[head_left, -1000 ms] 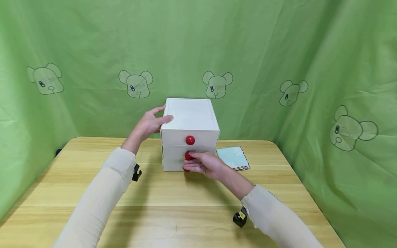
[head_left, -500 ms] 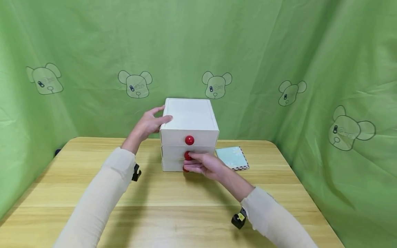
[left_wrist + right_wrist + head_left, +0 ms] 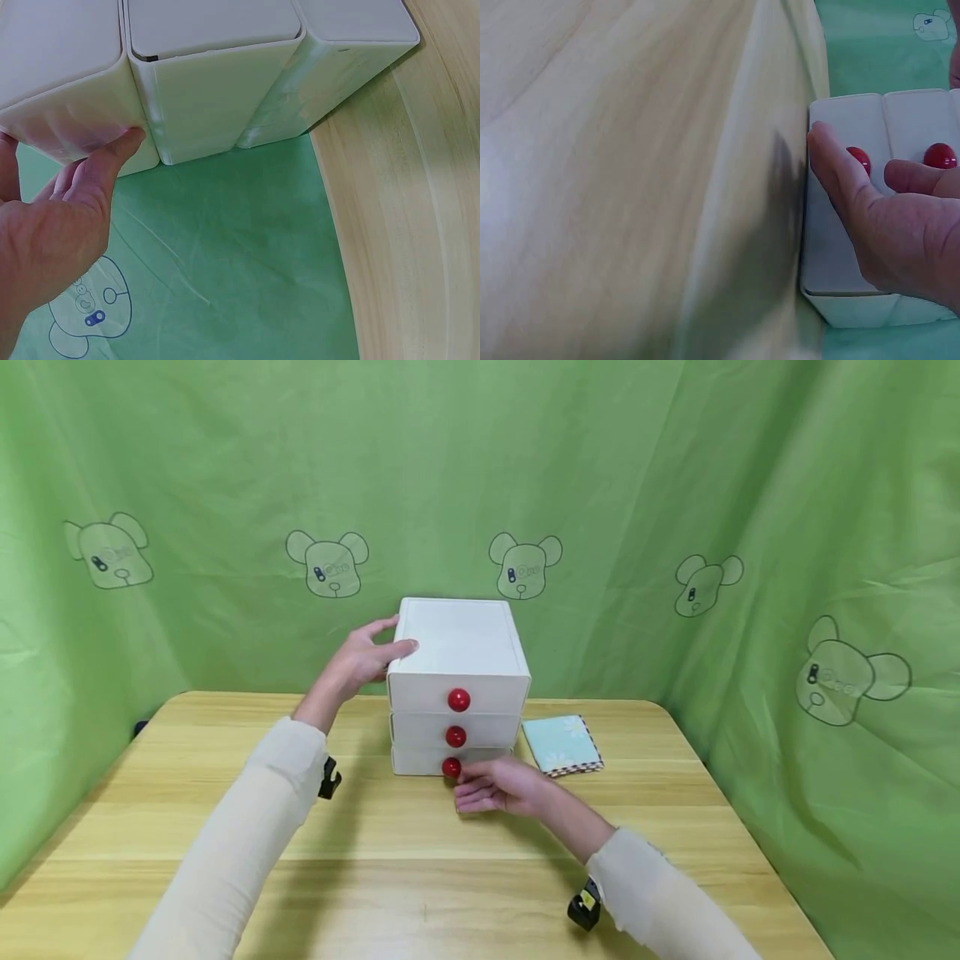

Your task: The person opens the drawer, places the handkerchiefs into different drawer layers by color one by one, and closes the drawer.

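Drawers, three of them stacked in one white unit, sit toward the back middle of the bench, each front closed flush and carrying a red knob; the bottom knob is the one nearest my right hand. From here I judge the unit as light, stiff plastic with smooth, fairly slippery walls, likely to skid on the wood if a drawer is tugged without bracing, so the sensible holds are the small round knobs for pulling and the top left edge for steadying. My left hand does the steadying: fingers fairly straight and relaxed, thumb tip pressed against the upper left wall, which the left wrist view confirms. My right hand hovers just in front of the bottom drawer, fingers loosely extended and holding nothing; in the right wrist view the fingertips lie close beside the drawer front, but I cannot tell whether they touch it. A pale blue patterned cloth lies just right of the unit. What the drawers contain is hidden, the unit's back and right wall are out of sight, and both forearms run off the lower frame edge. Green sheeting printed with bear heads closes off everything behind.
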A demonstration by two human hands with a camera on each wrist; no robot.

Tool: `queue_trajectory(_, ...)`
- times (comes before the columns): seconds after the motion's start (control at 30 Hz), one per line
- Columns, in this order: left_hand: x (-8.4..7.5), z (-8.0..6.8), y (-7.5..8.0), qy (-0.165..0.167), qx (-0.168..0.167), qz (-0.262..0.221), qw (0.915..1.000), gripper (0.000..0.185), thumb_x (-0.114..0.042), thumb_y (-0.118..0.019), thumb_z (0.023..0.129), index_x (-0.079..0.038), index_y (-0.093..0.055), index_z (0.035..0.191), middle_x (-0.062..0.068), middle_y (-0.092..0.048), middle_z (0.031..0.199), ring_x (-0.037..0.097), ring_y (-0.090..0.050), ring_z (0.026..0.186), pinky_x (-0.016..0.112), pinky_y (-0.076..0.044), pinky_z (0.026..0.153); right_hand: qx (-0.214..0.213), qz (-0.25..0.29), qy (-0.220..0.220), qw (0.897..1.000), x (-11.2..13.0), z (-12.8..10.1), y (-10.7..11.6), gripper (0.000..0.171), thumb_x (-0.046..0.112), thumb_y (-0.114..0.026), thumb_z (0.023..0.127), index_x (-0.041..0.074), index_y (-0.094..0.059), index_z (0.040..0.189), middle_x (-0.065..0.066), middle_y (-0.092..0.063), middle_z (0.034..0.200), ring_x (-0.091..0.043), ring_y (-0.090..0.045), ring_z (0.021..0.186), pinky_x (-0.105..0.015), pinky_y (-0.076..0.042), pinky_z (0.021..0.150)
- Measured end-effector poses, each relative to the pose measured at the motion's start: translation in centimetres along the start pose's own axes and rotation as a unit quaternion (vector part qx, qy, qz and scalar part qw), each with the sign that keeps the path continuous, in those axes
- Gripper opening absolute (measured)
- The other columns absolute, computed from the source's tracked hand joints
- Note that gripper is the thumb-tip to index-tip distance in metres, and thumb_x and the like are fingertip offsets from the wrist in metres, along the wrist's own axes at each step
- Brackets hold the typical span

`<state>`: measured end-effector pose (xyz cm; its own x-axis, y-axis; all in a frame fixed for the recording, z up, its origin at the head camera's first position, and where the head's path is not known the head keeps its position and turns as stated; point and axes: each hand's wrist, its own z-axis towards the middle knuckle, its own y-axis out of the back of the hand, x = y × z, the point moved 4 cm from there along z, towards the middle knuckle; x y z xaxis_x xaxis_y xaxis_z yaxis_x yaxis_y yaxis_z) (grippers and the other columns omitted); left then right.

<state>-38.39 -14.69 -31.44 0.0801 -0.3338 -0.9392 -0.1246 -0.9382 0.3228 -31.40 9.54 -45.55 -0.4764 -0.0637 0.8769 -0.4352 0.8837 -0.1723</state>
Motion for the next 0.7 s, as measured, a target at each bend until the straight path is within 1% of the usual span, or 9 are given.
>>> queue_trajectory(0.13,0.0,0.1,0.0,-0.005,0.001,-0.002,1.0,0.082,-0.04,-0.071,0.095,-0.03,-0.025,0.162,0.021,-0.037,0.16,0.035,-0.057,0.132,0.047,-0.049,0.111,-0.001,0.025,0.001,1.0,-0.6,0.6,-0.2,0.047,0.018,-0.05,0.107,-0.014,-0.043,0.14,-0.04,-0.053,0.134,-0.05,-0.061,0.121,-0.052,-0.053,0.104)
queue_trajectory(0.23,0.0,0.0,0.0,-0.005,0.001,-0.002,1.0,0.082,-0.041,-0.071,0.094,-0.031,-0.025,0.162,0.021,-0.037,0.16,0.035,-0.057,0.131,0.047,-0.05,0.11,-0.002,0.046,0.008,0.999,-0.8,1.1,-0.4,0.047,0.018,-0.049,0.107,-0.012,-0.041,0.142,-0.042,-0.051,0.136,-0.05,-0.058,0.125,-0.051,-0.052,0.106)
queue_trajectory(0.33,0.0,-0.1,-0.1,-0.001,0.002,-0.003,1.0,0.082,-0.041,-0.071,0.094,-0.031,-0.025,0.162,0.021,-0.038,0.159,0.035,-0.059,0.13,0.047,-0.051,0.109,-0.008,0.064,0.013,0.998,-0.8,1.5,-0.7,0.046,0.017,-0.049,0.107,-0.012,-0.042,0.142,-0.042,-0.05,0.137,-0.049,-0.058,0.125,-0.05,-0.053,0.105)
queue_trajectory(0.43,0.0,-0.1,0.0,-0.001,0.001,-0.005,1.0,0.082,-0.04,-0.071,0.094,-0.03,-0.025,0.162,0.021,-0.039,0.159,0.035,-0.059,0.129,0.047,-0.051,0.108,-0.02,0.08,0.017,0.996,-0.8,2.0,-1.0,0.044,0.015,-0.051,0.106,-0.013,-0.045,0.139,-0.041,-0.052,0.135,-0.047,-0.061,0.123,-0.048,-0.055,0.103)
queue_trajectory(0.57,0.0,0.0,0.0,-0.002,0.0,-0.008,1.0,0.082,-0.04,-0.072,0.094,-0.03,-0.026,0.162,0.021,-0.04,0.158,0.035,-0.06,0.128,0.046,-0.052,0.108,-0.035,0.082,0.022,0.996,-0.9,2.4,-1.2,0.041,0.012,-0.051,0.105,-0.014,-0.046,0.137,-0.04,-0.056,0.131,-0.046,-0.065,0.118,-0.047,-0.057,0.1)
queue_trajectory(0.7,0.0,0.0,0.0,-0.004,0.001,-0.01,0.9999,0.082,-0.039,-0.072,0.094,-0.03,-0.026,0.162,0.021,-0.044,0.156,0.034,-0.061,0.126,0.046,-0.052,0.107,-0.041,0.077,0.023,0.996,-0.9,2.5,-1.3,0.04,0.011,-0.05,0.105,-0.013,-0.045,0.137,-0.04,-0.057,0.131,-0.046,-0.066,0.116,-0.046,-0.057,0.099)
